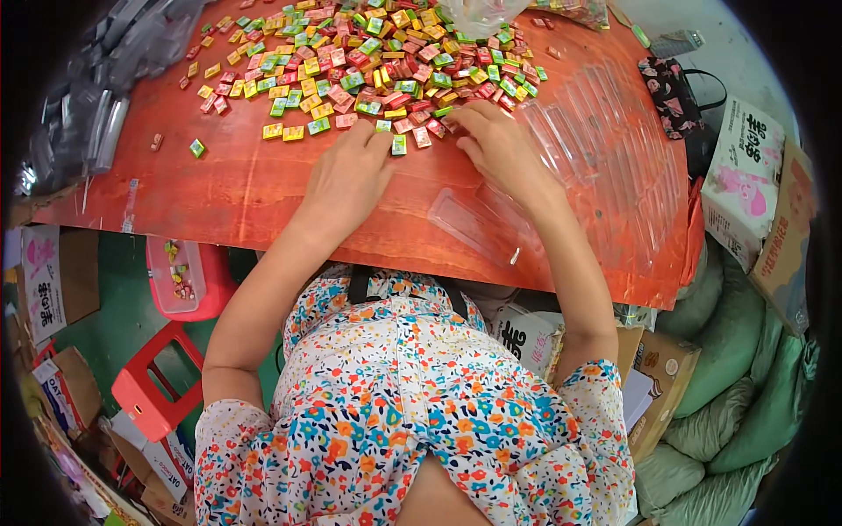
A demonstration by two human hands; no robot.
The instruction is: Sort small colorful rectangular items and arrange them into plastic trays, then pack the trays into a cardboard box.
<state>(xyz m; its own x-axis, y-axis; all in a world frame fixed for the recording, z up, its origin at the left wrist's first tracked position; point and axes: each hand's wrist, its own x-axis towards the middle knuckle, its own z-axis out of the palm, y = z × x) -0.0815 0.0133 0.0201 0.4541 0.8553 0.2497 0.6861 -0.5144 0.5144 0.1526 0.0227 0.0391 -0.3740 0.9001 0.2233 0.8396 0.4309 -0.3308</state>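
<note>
A heap of small wrapped candies in red, yellow, green and pink spreads over the red table. At its near edge my left hand reaches in with fingers stretched down beside the candies; some fingertips are hidden behind the hand. My right hand is at the heap's near right, its fingers curved and the thumb apart from them, touching the edge of the pile. Between both hands lie a few loose pieces, among them a green candy and a pink candy.
Clear plastic trays cover the table's right side, one tray lying near the front edge. Plastic sleeves are heaped at the left. Below stand a red stool and a red tub; cartons and green sacks are at right.
</note>
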